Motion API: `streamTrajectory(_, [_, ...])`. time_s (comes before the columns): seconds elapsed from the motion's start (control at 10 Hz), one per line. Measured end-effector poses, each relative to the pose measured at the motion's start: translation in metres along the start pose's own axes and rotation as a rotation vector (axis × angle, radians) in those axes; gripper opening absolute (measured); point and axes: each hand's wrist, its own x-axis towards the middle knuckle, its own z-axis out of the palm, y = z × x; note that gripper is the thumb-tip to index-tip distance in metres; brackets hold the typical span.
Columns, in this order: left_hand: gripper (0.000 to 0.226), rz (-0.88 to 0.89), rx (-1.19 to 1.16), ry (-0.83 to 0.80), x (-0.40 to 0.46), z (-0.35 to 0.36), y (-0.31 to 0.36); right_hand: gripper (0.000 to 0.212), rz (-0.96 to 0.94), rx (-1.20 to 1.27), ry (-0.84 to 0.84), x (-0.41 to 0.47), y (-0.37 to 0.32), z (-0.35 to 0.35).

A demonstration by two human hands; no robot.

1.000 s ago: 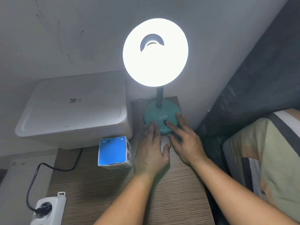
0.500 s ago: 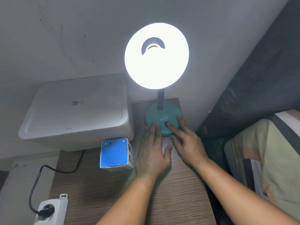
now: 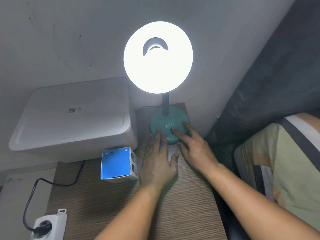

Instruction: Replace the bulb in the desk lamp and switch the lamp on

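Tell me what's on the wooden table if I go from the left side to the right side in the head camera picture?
Power strip → blue box → left hand → right hand. The teal lamp base sits behind both hands, so it has no clear place in the row.

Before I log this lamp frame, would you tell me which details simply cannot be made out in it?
Head view only:
- Bulb: lost in the glare of the lit lamp shade.
- Switch position: too small, and the right hand fingertip partly covers it.
- Print on the blue box and the label on the white container: too small to read.
- Power strip: cut off by the bottom edge.
- Left hand: palm contact with the lamp base is hidden.
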Motion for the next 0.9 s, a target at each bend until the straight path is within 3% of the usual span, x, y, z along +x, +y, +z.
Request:
streamTrajectory(0.5, [0.078, -0.009, 0.041, 0.054, -0.002, 0.004, -0.003, 0.053, 0.059, 0.019, -0.040, 0.007, -0.007, -0.006])
streamTrajectory(0.7, [0.083, -0.036, -0.129, -0.032, 0.001, -0.007, 0.000, 0.059, 0.149, 0.089, -0.105, 0.002, -0.021, -0.018])
streamTrajectory(0.9, [0.070, -0.065, -0.239, -0.017, -0.011, -0.021, 0.011, 0.051, 0.190, 0.061, -0.123, -0.015, -0.031, -0.032])
